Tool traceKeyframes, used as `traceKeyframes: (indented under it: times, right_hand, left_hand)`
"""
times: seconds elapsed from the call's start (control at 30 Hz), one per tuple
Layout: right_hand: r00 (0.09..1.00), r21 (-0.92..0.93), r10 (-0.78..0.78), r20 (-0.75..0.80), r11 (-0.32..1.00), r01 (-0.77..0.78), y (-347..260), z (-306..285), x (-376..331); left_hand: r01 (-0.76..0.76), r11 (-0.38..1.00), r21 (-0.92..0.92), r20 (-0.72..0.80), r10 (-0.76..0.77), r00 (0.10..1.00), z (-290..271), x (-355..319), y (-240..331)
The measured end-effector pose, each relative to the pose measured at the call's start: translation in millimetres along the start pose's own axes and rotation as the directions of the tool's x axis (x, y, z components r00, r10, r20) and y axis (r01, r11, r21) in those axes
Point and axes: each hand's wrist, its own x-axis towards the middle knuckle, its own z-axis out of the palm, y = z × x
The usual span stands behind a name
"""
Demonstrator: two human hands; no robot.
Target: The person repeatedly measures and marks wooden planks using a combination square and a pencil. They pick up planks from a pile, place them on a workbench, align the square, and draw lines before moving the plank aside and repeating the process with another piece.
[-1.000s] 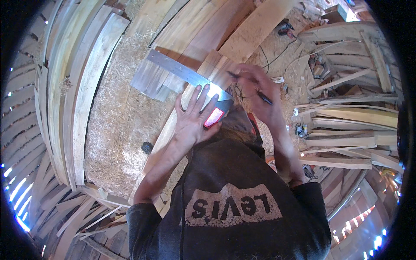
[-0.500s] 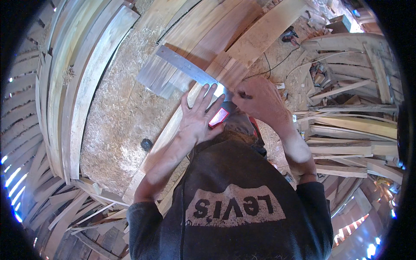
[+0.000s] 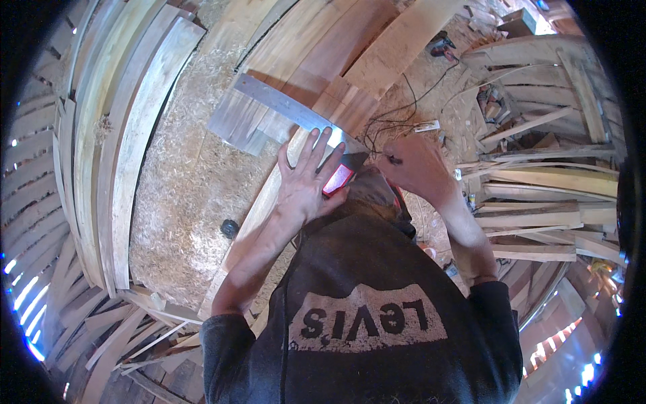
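Note:
A long flat metal blade (image 3: 286,102), like a carpenter's square or straightedge, lies slantwise across wooden boards (image 3: 316,50). My left hand (image 3: 306,175) rests palm down with fingers spread, its fingertips at the blade's near end. Beside its thumb is a red-edged panel (image 3: 338,179) lit pink; what it belongs to is partly hidden. To the right of the blade's end, my right hand (image 3: 420,172) is closed and apart from the boards. A small dark spot shows at its fingers, too small to name. A pale narrow board (image 3: 259,212) runs under my left forearm.
Long planks (image 3: 145,145) stand stacked at the left. Sawdust and shavings cover the ground (image 3: 182,195). A corded power tool (image 3: 441,46) lies at the far right, its dark cable (image 3: 397,120) looping toward the boards. Several wood pieces (image 3: 531,215) are piled at the right.
My right hand has drawn away from the blade's end, to the right and slightly nearer me. My left hand keeps its place on the blade. The whole view has shifted slightly.

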Motion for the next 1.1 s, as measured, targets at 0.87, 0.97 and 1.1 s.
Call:
traceKeyframes:
  times: [0.87,0.97,1.1]
  right_hand:
    - [0.959,0.997,0.272,0.076,-0.008,-0.077,-27,133,-12]
    - [0.960,0.999,0.277,0.041,-0.034,-0.032,-26,140,-9]
    - [0.957,0.999,0.289,0.020,-0.051,-0.006,-29,138,-8]
  left_hand:
    - [0.023,0.998,0.067,0.013,-0.024,1.000,2,-18,2]
    - [0.026,0.996,0.082,0.018,-0.027,0.999,3,-17,3]
    - [0.027,0.996,0.087,0.015,-0.029,0.999,4,-16,3]
